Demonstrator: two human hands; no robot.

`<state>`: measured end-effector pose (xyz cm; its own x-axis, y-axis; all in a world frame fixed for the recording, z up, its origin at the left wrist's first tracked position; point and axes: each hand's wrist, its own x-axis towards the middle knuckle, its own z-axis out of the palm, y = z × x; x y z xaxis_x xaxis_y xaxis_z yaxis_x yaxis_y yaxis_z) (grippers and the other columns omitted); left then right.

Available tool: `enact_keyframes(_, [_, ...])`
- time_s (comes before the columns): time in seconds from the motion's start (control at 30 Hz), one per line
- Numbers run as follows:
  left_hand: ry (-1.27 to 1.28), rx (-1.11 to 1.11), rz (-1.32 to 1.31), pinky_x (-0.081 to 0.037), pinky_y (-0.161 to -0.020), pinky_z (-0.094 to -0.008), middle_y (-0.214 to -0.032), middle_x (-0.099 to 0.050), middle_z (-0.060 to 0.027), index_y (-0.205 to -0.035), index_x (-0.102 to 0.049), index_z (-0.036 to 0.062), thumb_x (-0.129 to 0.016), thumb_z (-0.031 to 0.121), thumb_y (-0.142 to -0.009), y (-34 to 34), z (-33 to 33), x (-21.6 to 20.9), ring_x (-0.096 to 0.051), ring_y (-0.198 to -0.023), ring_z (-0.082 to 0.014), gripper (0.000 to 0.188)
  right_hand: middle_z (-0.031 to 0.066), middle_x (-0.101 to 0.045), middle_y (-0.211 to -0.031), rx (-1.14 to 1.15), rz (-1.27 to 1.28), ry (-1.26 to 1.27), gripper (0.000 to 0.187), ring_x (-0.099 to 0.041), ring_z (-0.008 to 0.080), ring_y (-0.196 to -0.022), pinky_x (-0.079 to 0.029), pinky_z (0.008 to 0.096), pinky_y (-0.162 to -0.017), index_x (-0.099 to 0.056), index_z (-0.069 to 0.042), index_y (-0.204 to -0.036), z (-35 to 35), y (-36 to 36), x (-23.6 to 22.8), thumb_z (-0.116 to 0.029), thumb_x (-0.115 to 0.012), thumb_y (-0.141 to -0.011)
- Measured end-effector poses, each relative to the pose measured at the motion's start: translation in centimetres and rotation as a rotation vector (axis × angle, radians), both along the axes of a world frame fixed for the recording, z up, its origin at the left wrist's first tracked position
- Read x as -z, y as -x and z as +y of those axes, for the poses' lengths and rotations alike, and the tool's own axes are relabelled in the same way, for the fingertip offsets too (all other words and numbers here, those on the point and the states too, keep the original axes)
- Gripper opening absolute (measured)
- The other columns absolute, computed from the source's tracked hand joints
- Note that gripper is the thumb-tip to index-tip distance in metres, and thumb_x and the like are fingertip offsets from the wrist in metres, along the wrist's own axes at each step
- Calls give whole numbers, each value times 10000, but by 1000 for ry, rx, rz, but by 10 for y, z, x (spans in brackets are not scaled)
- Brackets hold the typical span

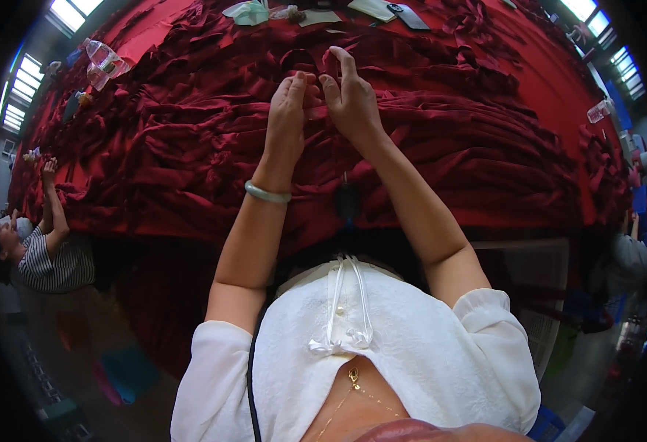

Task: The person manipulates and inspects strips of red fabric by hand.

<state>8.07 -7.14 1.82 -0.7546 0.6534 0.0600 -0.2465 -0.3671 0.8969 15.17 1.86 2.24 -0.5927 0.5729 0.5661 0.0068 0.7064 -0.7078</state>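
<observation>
Dark red cloth lies in heaped, gathered folds across the table before me. Both my hands are raised over its far middle part, close together. My left hand has its fingers curled and the thumb pressed along them, at a fold of the cloth. Beside it, my right hand bends its index finger and thumb around a small dark red fold at the fingertips. Their grip is partly hidden. A pale green bangle circles my left wrist. Near the table's front edge is a small dark object, too dim to name.
Clear plastic bottles stand at the far left and far right. Papers and a pale green item lie at the far edge. A person in a striped top works at left; another person is at right.
</observation>
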Motion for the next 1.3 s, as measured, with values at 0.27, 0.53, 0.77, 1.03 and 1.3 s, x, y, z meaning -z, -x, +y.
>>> enact_keyframes(0.27, [-17,22,135,-330,-520,-179,-693,-482,83,-789,-562,83,-544,140,-950,-4,11,14,-376,-594,1,171,185,-675,-872,-187,-72,452,421,-663,198,-749,-460,243,-635,-474,-9,-1150,29,-14,17,-370,-525,-940])
enact_keyframes(0.53, [122,122,120,-356,-503,-178,-728,-518,53,-870,-573,79,-516,168,-965,-43,-39,25,-437,-629,-10,141,85,-607,-590,-460,144,725,395,-486,138,-406,-400,305,-422,-557,-6,-897,71,72,-14,-363,-409,-979])
enact_keyframes(0.77, [-45,-9,107,-454,-636,-203,-830,-593,-8,-1010,-580,26,-523,251,-964,20,12,-12,-545,-719,-56,237,206,-607,-666,26,-20,-2,275,-631,351,-656,-481,436,-604,-520,29,-989,-10,-6,5,-240,-490,-941])
enact_keyframes(1.03, [115,-50,335,-392,-543,-191,-682,-583,43,-881,-634,30,-493,233,-982,-12,22,14,-465,-583,-21,268,164,-635,-677,-206,26,493,330,-641,325,-673,-493,390,-628,-531,-6,-951,42,-9,12,-314,-416,-979])
enact_keyframes(1.3, [70,44,104,-286,-467,-184,-653,-471,85,-815,-572,69,-446,223,-1000,-34,-5,28,-346,-545,5,273,187,-659,-827,6,-4,-146,278,-627,404,-750,-497,449,-661,-571,-50,-1059,53,71,-18,-282,-455,-959])
